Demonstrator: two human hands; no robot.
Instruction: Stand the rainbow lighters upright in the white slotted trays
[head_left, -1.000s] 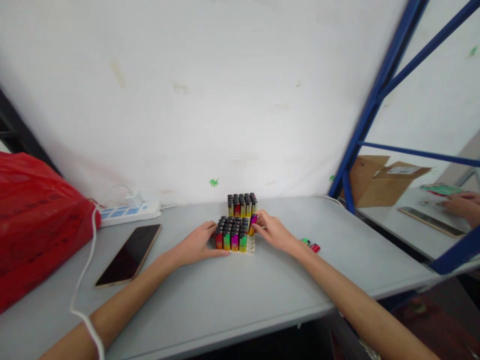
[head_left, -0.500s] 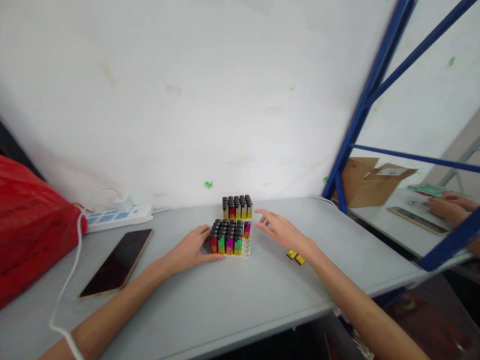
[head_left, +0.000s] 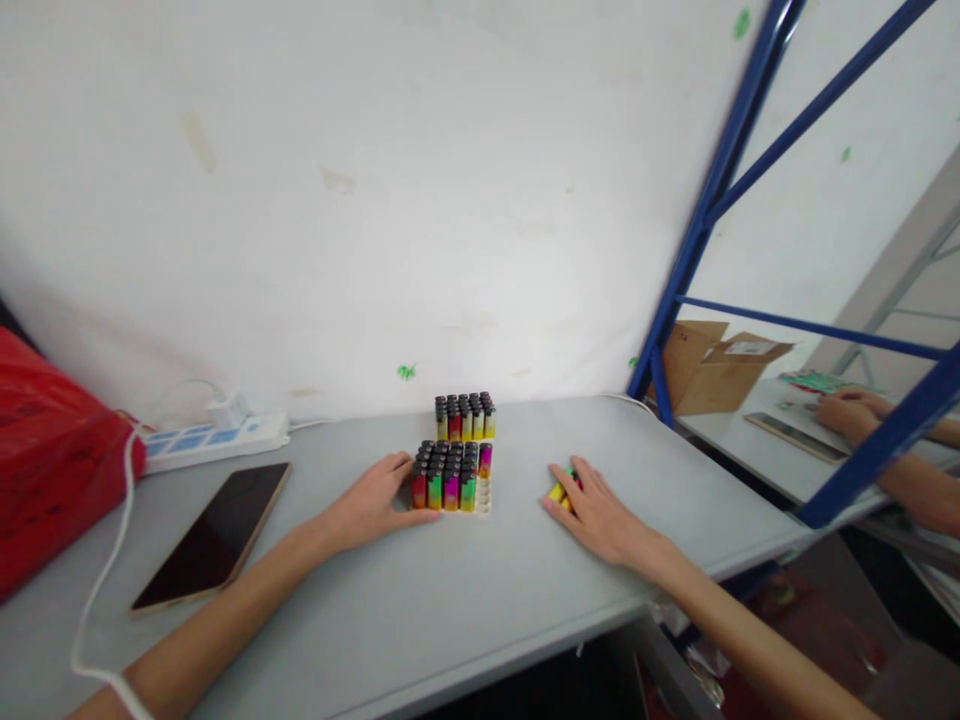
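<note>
A white holder tray (head_left: 484,500) bears rows of upright lighters (head_left: 442,480) with black tops and red, green and purple bodies. The tray's right column has bare slots, with a single lighter at its far end. My left hand (head_left: 375,505) grips the left side of this tray, thumb along the front and fingers behind. On the right, my right hand (head_left: 600,515) curls its fingers over a few loose lighters (head_left: 557,493), yellow and green parts showing between them. The hand partly hides these lighters. Behind the tray stands a second block of upright lighters (head_left: 465,418), mostly yellowish.
A phone (head_left: 214,535) lies on the grey table (head_left: 450,610) at left, near a power strip (head_left: 217,440), a white cable (head_left: 105,580) and a red bag (head_left: 52,470). Blue rack posts (head_left: 705,230) rise at right; beyond are a cardboard box (head_left: 712,370) and another person's hands (head_left: 851,412).
My right hand has come back from beside the tray toward the right and closed over the loose lighters. My left hand keeps its grip. The view has shifted slightly right.
</note>
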